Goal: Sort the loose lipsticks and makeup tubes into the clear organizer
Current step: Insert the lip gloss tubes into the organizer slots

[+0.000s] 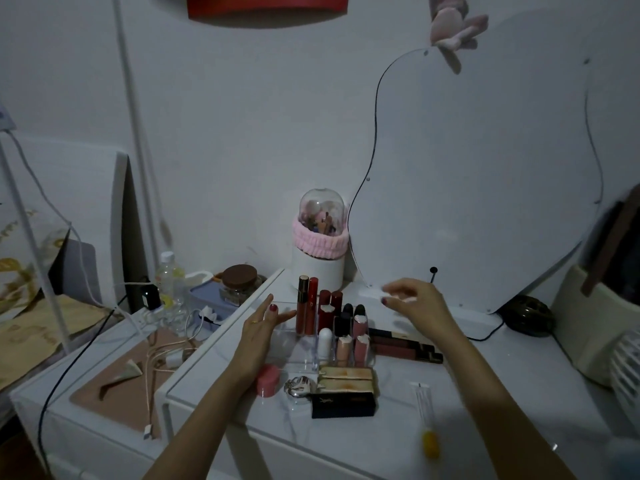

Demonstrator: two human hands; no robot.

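White dresser top (485, 393) bears one clear organizer (311, 355) holding about ten lipsticks (306, 306). Left hand (258, 327), fingers straight, touches its nine-o'clock wall; right hand (415, 303), fingers loosely curled, hovers at two o'clock.

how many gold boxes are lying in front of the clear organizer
2: the rear gold box lies against the clear organizer, the front gold box beside the black box. Others could be hidden.

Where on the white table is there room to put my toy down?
Bare table lies between the dark tubes and the white fan. More bare top lies near the front edge, below the black box. Around the clear organizer it is crowded.
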